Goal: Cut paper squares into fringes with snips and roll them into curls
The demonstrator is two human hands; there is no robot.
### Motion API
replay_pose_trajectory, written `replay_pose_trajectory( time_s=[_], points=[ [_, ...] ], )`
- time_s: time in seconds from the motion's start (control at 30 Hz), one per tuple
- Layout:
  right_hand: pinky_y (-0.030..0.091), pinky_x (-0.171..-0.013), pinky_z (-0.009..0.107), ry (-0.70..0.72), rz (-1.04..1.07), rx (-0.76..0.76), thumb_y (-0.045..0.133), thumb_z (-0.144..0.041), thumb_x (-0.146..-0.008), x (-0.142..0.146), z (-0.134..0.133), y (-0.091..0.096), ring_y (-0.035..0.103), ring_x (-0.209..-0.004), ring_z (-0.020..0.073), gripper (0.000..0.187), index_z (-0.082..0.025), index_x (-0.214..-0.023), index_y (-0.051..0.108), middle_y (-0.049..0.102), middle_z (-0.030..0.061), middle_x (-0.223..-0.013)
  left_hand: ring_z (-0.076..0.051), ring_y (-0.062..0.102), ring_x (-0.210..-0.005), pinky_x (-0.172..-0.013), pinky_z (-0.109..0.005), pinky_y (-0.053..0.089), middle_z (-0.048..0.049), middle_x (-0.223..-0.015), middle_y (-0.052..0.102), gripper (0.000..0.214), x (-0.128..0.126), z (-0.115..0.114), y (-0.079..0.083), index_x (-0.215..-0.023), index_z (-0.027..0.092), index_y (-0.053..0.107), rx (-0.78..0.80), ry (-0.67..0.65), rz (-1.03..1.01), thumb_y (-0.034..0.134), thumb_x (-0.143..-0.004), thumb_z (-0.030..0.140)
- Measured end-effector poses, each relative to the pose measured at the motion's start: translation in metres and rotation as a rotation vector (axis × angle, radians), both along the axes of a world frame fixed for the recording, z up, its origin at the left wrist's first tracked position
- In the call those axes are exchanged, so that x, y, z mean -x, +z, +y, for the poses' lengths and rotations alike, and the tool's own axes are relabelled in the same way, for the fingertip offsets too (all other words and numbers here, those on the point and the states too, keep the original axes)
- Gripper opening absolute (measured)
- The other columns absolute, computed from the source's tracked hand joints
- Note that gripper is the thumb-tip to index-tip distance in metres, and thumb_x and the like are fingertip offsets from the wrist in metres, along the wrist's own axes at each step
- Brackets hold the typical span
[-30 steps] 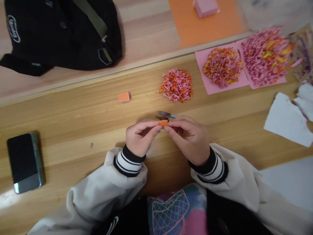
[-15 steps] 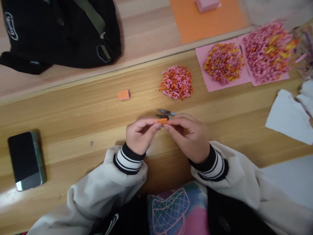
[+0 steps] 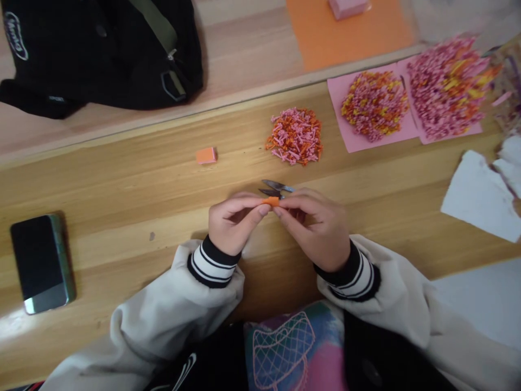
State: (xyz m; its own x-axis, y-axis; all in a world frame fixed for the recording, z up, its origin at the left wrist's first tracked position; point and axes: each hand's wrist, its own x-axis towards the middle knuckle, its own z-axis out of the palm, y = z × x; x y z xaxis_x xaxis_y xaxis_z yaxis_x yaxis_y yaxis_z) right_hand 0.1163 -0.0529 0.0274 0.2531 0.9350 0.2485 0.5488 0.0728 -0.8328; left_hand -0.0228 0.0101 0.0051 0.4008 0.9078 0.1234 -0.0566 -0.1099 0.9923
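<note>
Orange, and probably paper, the small narrow strip (image 3: 271, 201) sits right between the two bare hands, at their fingertips, with its middle exposed to me. From my distant seat I see the left hand (image 3: 231, 224) pinching its near end between thumb and forefinger, and the right hand (image 3: 322, 231) pinching the other end the same way. The hands almost meet there, their thumbs side by side just below the strip, while the wrists stand well apart in striped black-and-white cuffs.

Just beyond the fingertips I make out a pair of dark, pointed metal blades (image 3: 279, 186), spread apart; the right hand hides their rear part, so I cannot tell whether it grips them. Farther out, ahead of the hands, I find a loose heap of small pink and orange pieces (image 3: 294, 136) on the pale wooden table (image 3: 163, 187). Ahead of the left hand lies a small orange-and-pink rectangular block (image 3: 206, 155). Well to the left of that hand I see a black-screened phone (image 3: 38, 260); well to the right of the right hand, a torn white sheet (image 3: 478, 195).
</note>
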Motion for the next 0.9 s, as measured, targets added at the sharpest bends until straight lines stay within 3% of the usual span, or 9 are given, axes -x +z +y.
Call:
replay_pose_trajectory(
  time_s=[0.37,0.9],
  points=[
    [0.046,-0.049,0.021,0.019,0.019,-0.017,0.065,-0.012,-0.079,0.0001,-0.0003,-0.0011,0.057,-0.056,0.0099,0.007,-0.016,-0.074,0.068,0.068,0.0022,-0.07,-0.01,0.067,-0.068,-0.065,-0.021,0.055,-0.0021,-0.073,0.074,0.01,-0.0013,0.0003,-0.0015,-0.076,0.021,0.076,-0.049,0.008,-0.041,0.071,-0.074,0.013],
    [0.046,-0.05,0.022,0.02,0.008,-0.007,0.064,-0.015,-0.08,0.0008,-0.0008,-0.0017,0.057,-0.056,0.0103,0.008,-0.019,-0.074,0.068,0.068,0.0005,-0.069,-0.013,0.07,-0.069,-0.066,-0.025,0.058,-0.0031,-0.075,0.076,0.003,-0.0004,0.0,-0.0005,-0.074,0.022,0.076,-0.028,0.025,0.004,0.073,-0.074,0.021]
  ],
)
